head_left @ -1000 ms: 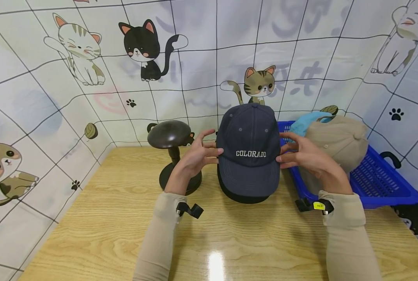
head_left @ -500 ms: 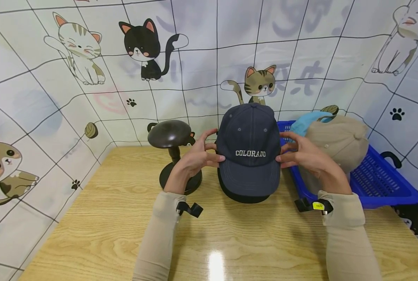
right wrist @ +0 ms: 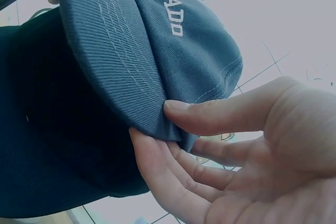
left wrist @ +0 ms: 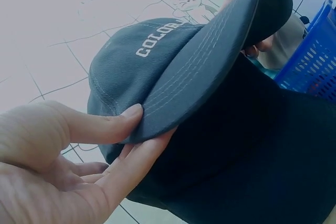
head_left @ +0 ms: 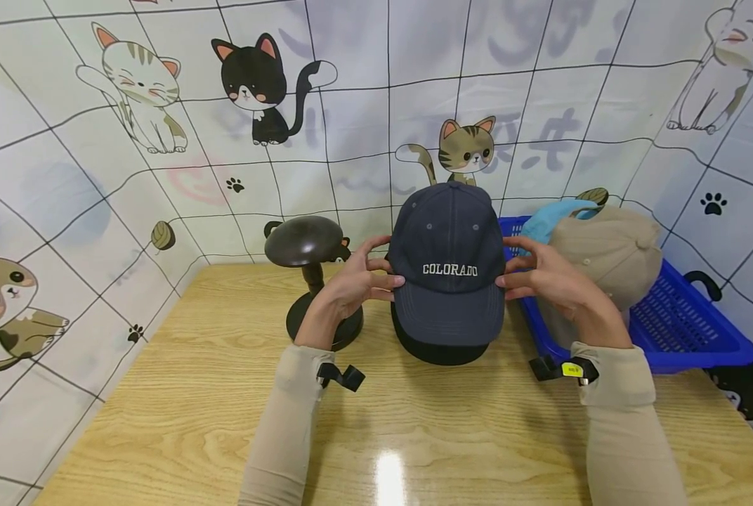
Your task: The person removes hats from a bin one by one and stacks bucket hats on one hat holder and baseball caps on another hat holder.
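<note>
A navy baseball cap lettered COLORADO faces me in the middle of the head view. My left hand pinches one side edge of its brim, thumb on top and fingers beneath, as the left wrist view shows. The opposite brim edge is held by my right hand with the same kind of pinch. Directly underneath is a black cap, its brim showing below the navy one. Whatever supports the black cap is hidden. Beside my left hand stands a dark hat stand with a rounded top.
A blue plastic basket stands at the right, holding a beige cap and a light blue cap. The wooden table meets a wall printed with cats right behind the caps.
The navy cap's front has tilted up slightly, showing more of the black brim below. My left thumb has shifted a little along the brim edge; both hands keep their hold.
</note>
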The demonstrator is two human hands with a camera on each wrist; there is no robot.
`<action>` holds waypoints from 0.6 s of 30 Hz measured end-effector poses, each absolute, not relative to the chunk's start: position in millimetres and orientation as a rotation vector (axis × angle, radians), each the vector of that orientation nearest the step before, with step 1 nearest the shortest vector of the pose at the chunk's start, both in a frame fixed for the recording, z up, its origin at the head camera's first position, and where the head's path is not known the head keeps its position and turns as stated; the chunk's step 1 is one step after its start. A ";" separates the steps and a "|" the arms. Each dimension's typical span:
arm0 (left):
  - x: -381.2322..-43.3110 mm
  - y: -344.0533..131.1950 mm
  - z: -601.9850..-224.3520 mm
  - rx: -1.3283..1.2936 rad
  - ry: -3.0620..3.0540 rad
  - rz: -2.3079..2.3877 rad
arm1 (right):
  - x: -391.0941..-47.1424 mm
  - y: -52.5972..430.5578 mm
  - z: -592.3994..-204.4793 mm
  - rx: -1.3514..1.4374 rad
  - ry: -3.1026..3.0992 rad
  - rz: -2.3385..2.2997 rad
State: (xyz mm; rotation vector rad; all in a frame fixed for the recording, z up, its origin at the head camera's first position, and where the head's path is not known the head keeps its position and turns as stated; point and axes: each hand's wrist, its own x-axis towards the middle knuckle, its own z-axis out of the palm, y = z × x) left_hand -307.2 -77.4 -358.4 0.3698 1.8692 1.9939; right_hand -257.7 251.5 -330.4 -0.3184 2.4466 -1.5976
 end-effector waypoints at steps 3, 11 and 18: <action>-307.1 -77.3 -358.2 0.363 1.875 1.995 | -258.5 251.2 -330.6 -0.315 2.450 -1.592; -306.6 -77.4 -358.4 0.360 1.885 1.979 | -259.7 252.1 -331.4 -0.312 2.443 -1.580; -308.1 -77.9 -361.3 0.357 1.891 1.964 | -259.7 249.1 -332.6 -0.292 2.437 -1.591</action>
